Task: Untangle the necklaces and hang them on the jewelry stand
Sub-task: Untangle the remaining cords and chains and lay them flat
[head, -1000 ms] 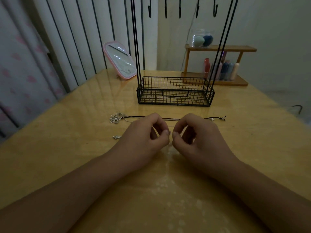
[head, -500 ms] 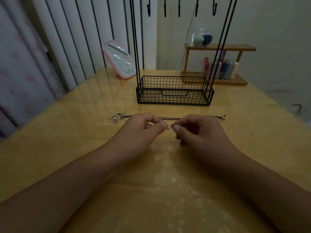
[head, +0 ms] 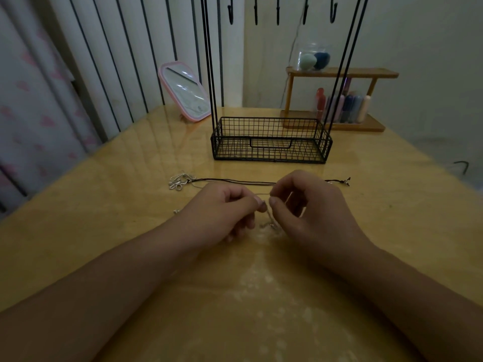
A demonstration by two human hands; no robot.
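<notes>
A thin silver chain [head: 269, 218] is pinched between thumb and forefinger of the left hand [head: 222, 207] and of the right hand [head: 311, 205], fingertips nearly touching above a yellow table [head: 104, 231]. Its loose end is trailed onto the table between the hands. Just beyond the hands, a black cord necklace [head: 235, 181] is laid straight, with a silver pendant [head: 180, 180] at its left end. Behind it, a black wire stand [head: 271, 142] is seen, its hooks bare.

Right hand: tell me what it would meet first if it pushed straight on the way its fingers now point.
The right hand points left, so it would probably meet the left hand first; their pinching fingertips nearly touch over the thin chain. Depth is hard to judge.
</notes>
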